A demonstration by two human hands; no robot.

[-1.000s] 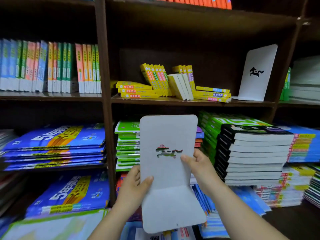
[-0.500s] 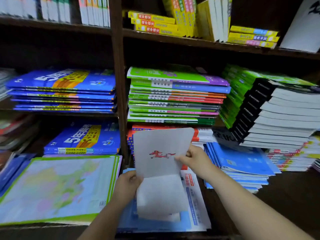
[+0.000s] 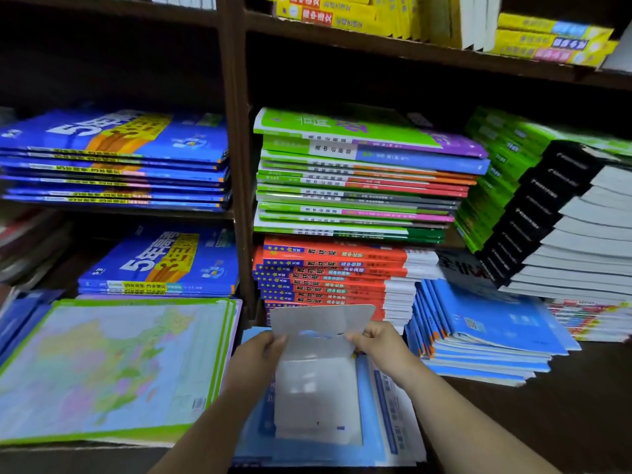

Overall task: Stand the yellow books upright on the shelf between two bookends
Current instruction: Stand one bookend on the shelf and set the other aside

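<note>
Both hands hold a white L-shaped bookend (image 3: 319, 371) low in front of me, over blue booklets. My left hand (image 3: 254, 357) grips its left edge and my right hand (image 3: 376, 342) pinches its right edge near the fold. The yellow books (image 3: 393, 15) show only partly at the top edge, on the upper shelf (image 3: 427, 51): some lie flat in a pile at the right (image 3: 550, 39), others lean. A corner of a second white bookend (image 3: 619, 59) peeks in at the far top right.
A dark upright post (image 3: 236, 159) divides the shelves. Stacks of blue (image 3: 116, 159), green (image 3: 359, 179), red (image 3: 328, 278) and black-spined (image 3: 547, 220) books fill the lower shelves. A map sheet (image 3: 113, 367) lies at lower left. Light blue booklets (image 3: 478, 330) are piled at the right.
My view has tilted down, so the yellow books slid to the top edge. Both hands have lowered the bookend toward the blue booklets at the bottom.
</note>
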